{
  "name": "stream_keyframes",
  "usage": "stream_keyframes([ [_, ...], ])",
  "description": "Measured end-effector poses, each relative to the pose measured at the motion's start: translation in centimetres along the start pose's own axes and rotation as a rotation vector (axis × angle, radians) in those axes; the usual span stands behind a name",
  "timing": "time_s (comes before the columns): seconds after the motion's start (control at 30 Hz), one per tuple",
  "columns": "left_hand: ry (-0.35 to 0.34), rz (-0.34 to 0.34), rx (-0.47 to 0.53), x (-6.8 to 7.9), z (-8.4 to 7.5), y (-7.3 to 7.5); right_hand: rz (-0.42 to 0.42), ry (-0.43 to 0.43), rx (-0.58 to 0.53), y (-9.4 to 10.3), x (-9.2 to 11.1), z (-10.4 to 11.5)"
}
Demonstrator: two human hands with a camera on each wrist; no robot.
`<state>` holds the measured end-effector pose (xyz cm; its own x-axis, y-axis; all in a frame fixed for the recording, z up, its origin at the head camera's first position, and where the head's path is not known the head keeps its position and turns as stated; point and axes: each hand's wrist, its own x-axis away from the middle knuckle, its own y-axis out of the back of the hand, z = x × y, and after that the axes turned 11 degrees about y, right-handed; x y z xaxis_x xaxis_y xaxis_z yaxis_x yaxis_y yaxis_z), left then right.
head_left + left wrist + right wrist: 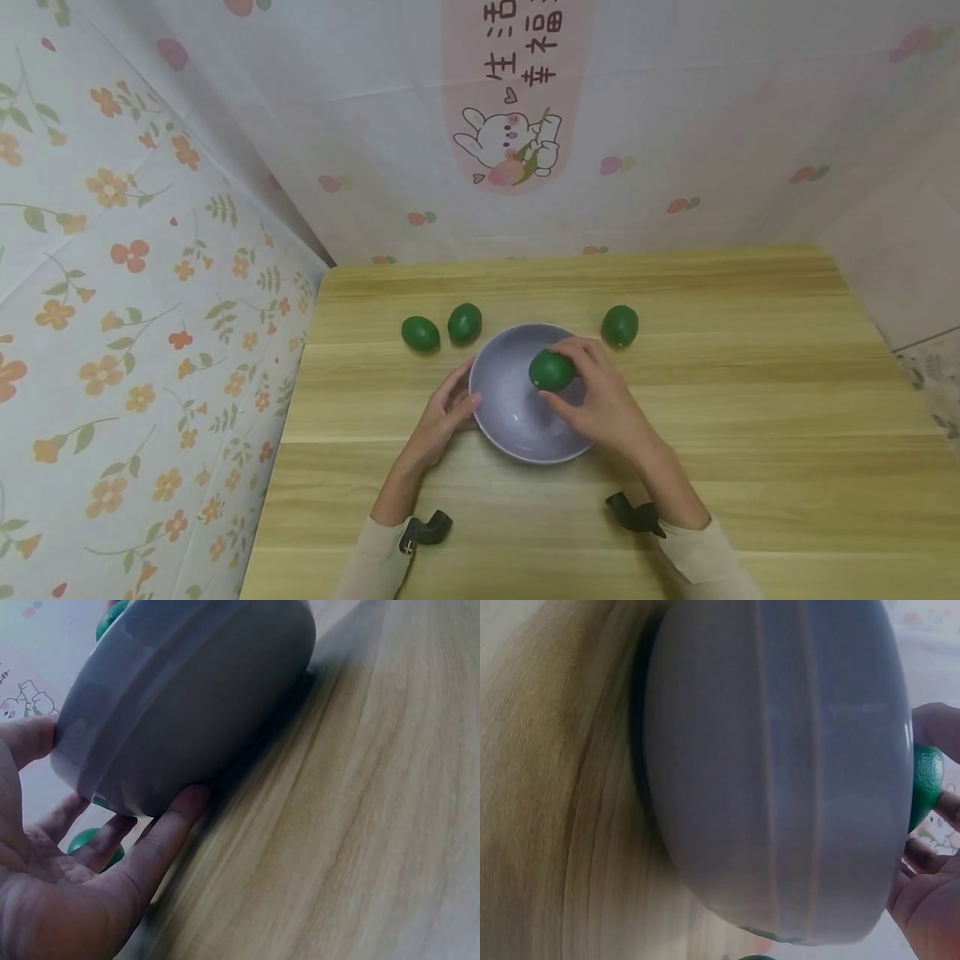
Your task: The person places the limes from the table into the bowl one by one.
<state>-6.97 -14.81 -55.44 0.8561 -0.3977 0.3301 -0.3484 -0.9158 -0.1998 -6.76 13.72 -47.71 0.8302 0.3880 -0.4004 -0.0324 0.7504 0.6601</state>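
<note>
A lavender bowl (pixel 504 417) sits on the wooden table. My left hand (pixel 441 419) grips its left side, thumb at the rim; the left wrist view shows the fingers against the outer wall (pixel 187 712). Over the bowl's inside, my right hand (pixel 606 404) pinches a green lime (pixel 551 371) between thumb and fingers. From the right wrist view, part of that lime (pixel 928 780) shows past the rim, the rest hidden by the bowl. Whether the lime touches the bowl cannot be told.
Two more limes, one (pixel 421 333) beside the other (pixel 465 323), lie behind the bowl on the left. Another lime (pixel 620 326) rests behind it on the right. A printed cloth (pixel 390 167) hangs along the table's back edge, and a floral one (pixel 150 333) at the left.
</note>
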Motion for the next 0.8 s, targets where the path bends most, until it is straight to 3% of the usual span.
stream_keyframes([
  [0.53, -0.006, -0.014, -0.008, 0.1, -0.3, -0.1, 0.085, 0.034, 0.02, -1.6, 0.0, 0.0],
  [0.8, -0.002, -0.026, -0.03, 0.1, -0.1, -0.1, 0.079, 0.064, 0.044, -2.2, 0.4, 0.0],
])
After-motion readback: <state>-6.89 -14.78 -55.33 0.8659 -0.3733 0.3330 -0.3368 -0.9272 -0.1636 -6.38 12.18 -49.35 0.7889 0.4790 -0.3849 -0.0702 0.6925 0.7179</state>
